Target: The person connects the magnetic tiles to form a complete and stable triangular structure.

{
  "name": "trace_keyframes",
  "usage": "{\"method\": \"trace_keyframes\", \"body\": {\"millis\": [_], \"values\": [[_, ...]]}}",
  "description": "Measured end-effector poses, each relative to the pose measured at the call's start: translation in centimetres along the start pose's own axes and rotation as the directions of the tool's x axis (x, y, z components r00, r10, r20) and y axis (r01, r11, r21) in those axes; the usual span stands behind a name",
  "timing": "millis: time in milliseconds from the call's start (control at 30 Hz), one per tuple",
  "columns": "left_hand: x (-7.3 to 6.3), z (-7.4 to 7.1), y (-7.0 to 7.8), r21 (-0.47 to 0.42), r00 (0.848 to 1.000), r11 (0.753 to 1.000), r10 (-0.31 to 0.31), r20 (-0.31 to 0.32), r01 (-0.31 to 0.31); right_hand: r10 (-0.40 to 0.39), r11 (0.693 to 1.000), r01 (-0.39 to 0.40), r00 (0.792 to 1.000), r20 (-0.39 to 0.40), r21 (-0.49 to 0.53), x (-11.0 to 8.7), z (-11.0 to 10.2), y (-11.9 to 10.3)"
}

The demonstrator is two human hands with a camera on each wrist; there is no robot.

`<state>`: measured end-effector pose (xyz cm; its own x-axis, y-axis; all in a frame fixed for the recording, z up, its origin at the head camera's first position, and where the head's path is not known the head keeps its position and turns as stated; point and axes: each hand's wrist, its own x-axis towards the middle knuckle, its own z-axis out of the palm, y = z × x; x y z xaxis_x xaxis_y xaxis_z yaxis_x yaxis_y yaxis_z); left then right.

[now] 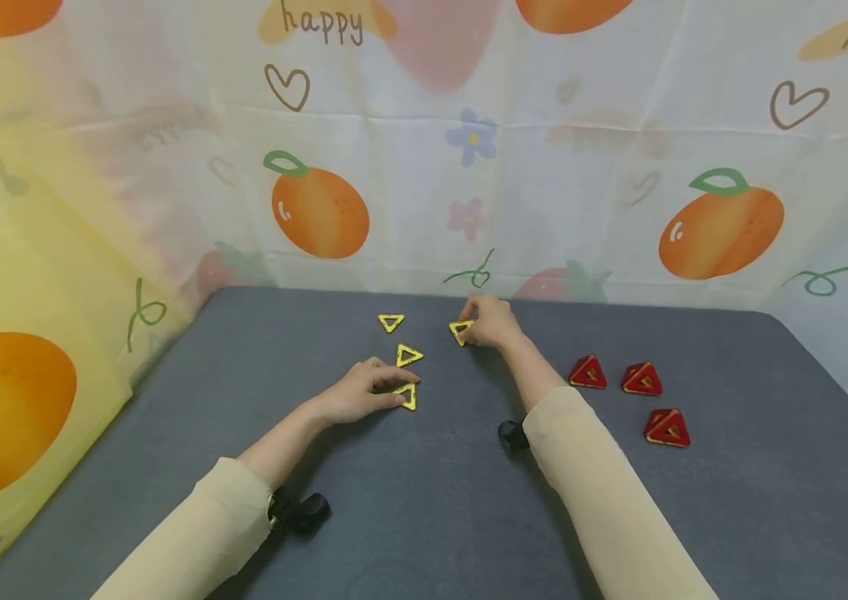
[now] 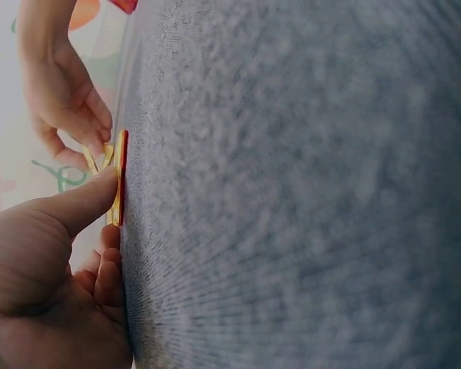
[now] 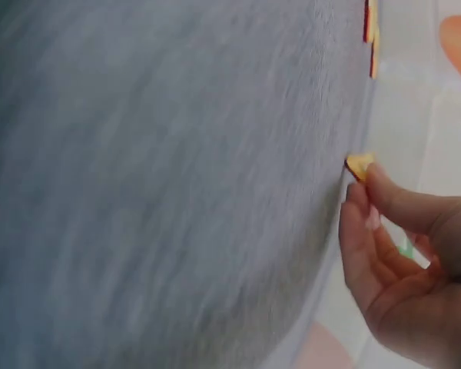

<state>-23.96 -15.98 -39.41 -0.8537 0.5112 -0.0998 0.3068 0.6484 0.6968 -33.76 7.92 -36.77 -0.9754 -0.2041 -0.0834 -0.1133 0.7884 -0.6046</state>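
Note:
My left hand (image 1: 360, 392) pinches a flat yellow triangular frame (image 1: 412, 402) by its left side, low over the grey table. In the left wrist view the thumb lies against this yellow frame (image 2: 122, 181), whose other face is red. Farther back, my right hand (image 1: 494, 322) holds another yellow triangular frame (image 1: 456, 331) between thumb and fingers. The right wrist view has that frame (image 3: 359, 165) tilted at the fingertips. Two more yellow triangular frames lie flat: one (image 1: 400, 355) just beyond the left hand, another (image 1: 391, 317) near the back edge.
Three red pyramids with gold edges, a left one (image 1: 586, 372), a middle one (image 1: 641, 379) and a nearer one (image 1: 667, 428), stand right of the right forearm. A printed curtain (image 1: 408, 183) hangs behind the grey table (image 1: 424, 517). A yellow cloth side (image 1: 33, 283) borders the left.

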Motion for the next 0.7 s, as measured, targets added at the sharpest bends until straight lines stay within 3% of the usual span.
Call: {"method": "trace_keyframes", "body": {"millis": [100, 233, 533, 700], "values": [[-0.1, -0.1, 0.2, 0.0, 1.0, 1.0, -0.015, 0.001, 0.015, -0.033, 0.992, 0.027, 0.999, 0.041, 0.126, -0.7, -0.6, 0.3], [-0.2, -0.1, 0.3, 0.003, 1.0, 1.0, -0.028, 0.002, 0.028, -0.097, 0.978, 0.078, 0.991, 0.089, 0.193, -2.2, -1.6, 0.5], [-0.4, -0.1, 0.3, -0.002, 1.0, 1.0, -0.023, 0.007, 0.023, -0.145, 0.959, 0.101, 0.978, 0.152, 0.264, -6.3, -3.4, 0.1], [-0.4, -0.1, -0.1, 0.012, 1.0, 1.0, 0.014, 0.002, -0.014, -0.203, 0.947, 0.132, 0.952, 0.228, 0.293, -8.2, -3.9, 0.1]]}}
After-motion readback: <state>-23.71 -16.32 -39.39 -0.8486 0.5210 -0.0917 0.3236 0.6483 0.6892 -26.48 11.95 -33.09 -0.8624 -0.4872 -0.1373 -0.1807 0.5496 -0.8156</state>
